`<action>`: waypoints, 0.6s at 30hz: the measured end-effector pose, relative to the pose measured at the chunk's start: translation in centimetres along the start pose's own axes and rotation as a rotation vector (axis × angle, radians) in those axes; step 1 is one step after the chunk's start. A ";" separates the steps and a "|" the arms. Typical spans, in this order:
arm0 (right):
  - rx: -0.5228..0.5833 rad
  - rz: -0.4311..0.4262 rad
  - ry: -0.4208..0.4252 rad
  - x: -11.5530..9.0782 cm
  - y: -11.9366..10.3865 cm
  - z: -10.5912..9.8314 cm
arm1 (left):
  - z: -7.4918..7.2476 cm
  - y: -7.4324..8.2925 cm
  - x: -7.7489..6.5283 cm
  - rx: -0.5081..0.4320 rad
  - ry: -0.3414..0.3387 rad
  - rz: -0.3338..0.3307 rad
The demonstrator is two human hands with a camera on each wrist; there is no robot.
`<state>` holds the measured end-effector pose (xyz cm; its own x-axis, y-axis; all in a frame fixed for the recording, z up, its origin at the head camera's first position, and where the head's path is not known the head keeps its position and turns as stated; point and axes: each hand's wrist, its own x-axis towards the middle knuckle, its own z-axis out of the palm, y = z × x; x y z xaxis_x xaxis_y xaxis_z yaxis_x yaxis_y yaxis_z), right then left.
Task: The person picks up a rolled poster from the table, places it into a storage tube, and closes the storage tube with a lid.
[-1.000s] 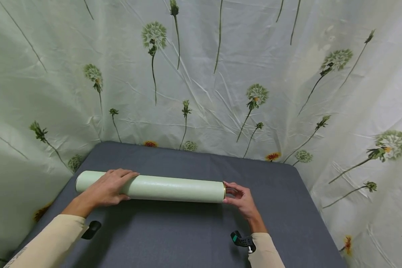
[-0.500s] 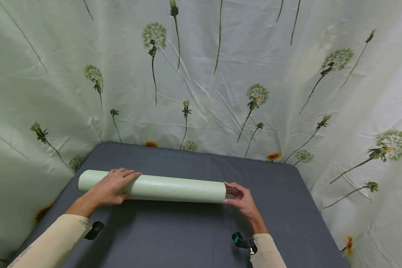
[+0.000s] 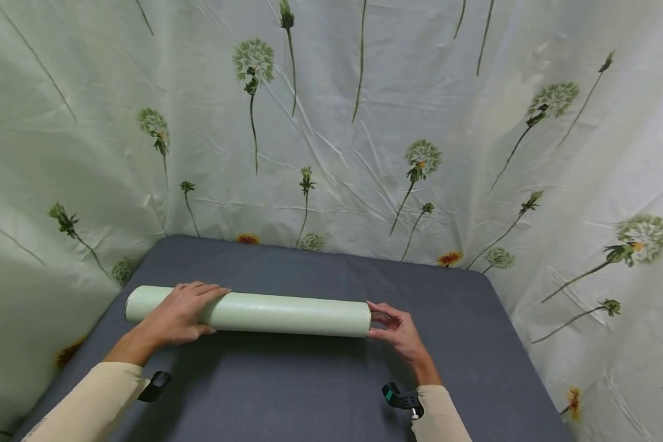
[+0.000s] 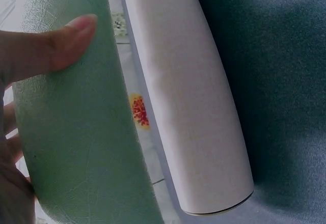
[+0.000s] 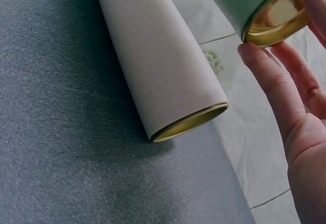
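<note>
Both hands hold a long pale green roll [image 3: 293, 314] level, left to right, above the table. My left hand [image 3: 182, 313] grips it left of its middle, fingers over the top and thumb [image 4: 71, 43] on the near side. At the right end, my right hand [image 3: 399, 333] holds the rim between fingertips and thumb. The green roll's inside is shiny gold in the right wrist view. Beneath it, a second roll, whitish and gold inside [image 5: 163, 61], lies on the table; the green one hides it in the head view.
A dark grey-blue cloth [image 3: 287, 387] covers the table, whose rounded far corners meet a pale hanging curtain [image 3: 331, 123] printed with dandelions. The curtain surrounds the back and both sides. Black wrist devices [image 3: 402, 399] sit at both cuffs.
The green roll's left end has dipped slightly, with my left hand following. My right hand stays at the right rim.
</note>
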<state>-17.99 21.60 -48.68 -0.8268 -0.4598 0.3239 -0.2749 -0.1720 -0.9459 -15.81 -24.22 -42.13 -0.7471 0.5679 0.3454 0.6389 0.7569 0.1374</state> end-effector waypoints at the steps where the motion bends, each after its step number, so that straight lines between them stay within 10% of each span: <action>1: -0.004 -0.003 0.007 0.0 0.0 0.1 | 0.0 0.0 0.0 0.000 0.006 0.005; 18: -0.008 -0.072 -0.028 0.0 0.4 0.0 | 0.2 0.2 0.0 -0.013 0.014 0.010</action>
<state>-18.10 21.58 -49.04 -0.7907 -0.4709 0.3913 -0.3370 -0.1990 -0.9203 -15.72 -24.01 -42.24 -0.7379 0.5711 0.3597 0.6490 0.7467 0.1457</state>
